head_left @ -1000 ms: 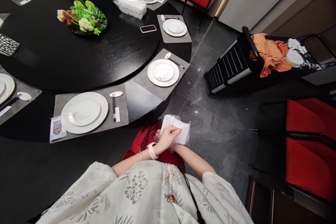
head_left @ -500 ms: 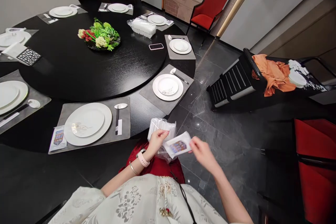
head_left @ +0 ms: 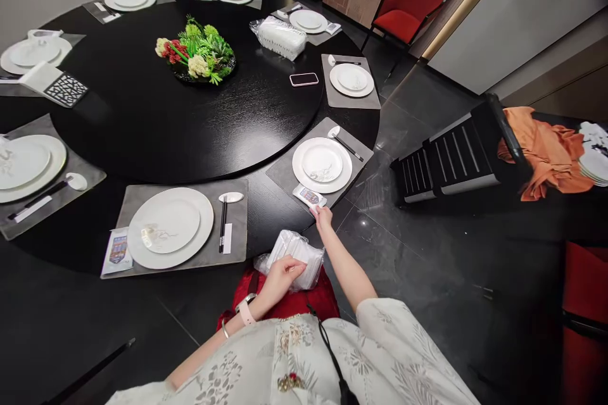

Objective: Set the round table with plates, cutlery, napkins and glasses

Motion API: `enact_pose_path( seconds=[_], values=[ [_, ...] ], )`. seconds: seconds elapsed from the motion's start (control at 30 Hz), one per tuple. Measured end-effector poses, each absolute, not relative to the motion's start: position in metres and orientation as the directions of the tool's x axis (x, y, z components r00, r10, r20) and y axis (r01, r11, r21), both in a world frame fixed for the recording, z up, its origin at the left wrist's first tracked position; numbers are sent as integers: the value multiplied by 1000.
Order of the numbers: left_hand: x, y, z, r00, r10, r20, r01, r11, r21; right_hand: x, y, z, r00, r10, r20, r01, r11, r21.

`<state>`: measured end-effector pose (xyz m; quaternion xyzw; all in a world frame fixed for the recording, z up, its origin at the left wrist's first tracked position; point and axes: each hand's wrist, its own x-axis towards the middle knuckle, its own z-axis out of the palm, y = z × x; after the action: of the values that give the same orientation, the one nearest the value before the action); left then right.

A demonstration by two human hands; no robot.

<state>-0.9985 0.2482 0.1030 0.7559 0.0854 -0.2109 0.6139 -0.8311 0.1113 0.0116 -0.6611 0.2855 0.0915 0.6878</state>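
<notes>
Mid-frame, right hand (head_left: pixel 323 218) pinches packet (head_left: pixel 310 197), apparently placing it; release needs loosening; lower centre, left hand (head_left: pixel 279 280) clasps bag (head_left: pixel 295 247).

The white packet (head_left: pixel 308 196) at near right is showing me a blue-and-brown print; the turntable (head_left: pixel 213 133) is looking black, and cloths (head_left: pixel 546 149) farther right are glowing orange.

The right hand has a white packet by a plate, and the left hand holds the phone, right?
Not quite. The head view shows the left hand holding a clear plastic bag; the phone lies on the table. The right hand does have a white packet by a plate.
</notes>
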Motion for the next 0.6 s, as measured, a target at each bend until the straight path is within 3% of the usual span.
enact_pose_path(
  seconds=[0.13, 0.3, 0.33, 0.37, 0.4, 0.47, 0.5, 0.53, 0.6],
  values=[
    [-977, 250, 106, 889, -199, -412, 357, -260, 897, -823, 116, 4, 780, -378, -499, -526, 36, -850],
    [-953, 243, 117, 856, -323, -403, 325, -268, 907, -837, 81, 37, 791, -429, -436, -508, -63, -859],
    [-950, 239, 119, 847, -348, -402, 316, -279, 907, -843, 71, 49, 845, -363, -394, -461, -119, -879],
    [-947, 235, 121, 837, -373, -401, 304, -292, 907, -848, 60, 64, 913, -225, -339, -384, -199, -902],
    [-944, 229, 122, 827, -396, -399, 291, -305, 907, -854, 51, 78, 962, -24, -273, -268, -293, -918],
    [-939, 214, 124, 809, -435, -394, 265, -329, 907, -864, 35, 104, 903, 394, -174, 40, -479, -877],
    [-935, 206, 124, 802, -450, -392, 255, -335, 907, -867, 29, 114, 838, 517, -172, 180, -561, -808],
    [-931, 196, 124, 799, -461, -387, 246, -336, 909, -869, 23, 122, 792, 581, -187, 298, -636, -711],
    [-923, 174, 123, 803, -466, -371, 234, -327, 916, -866, 9, 127, 770, 600, -217, 438, -744, -504]
  ],
)
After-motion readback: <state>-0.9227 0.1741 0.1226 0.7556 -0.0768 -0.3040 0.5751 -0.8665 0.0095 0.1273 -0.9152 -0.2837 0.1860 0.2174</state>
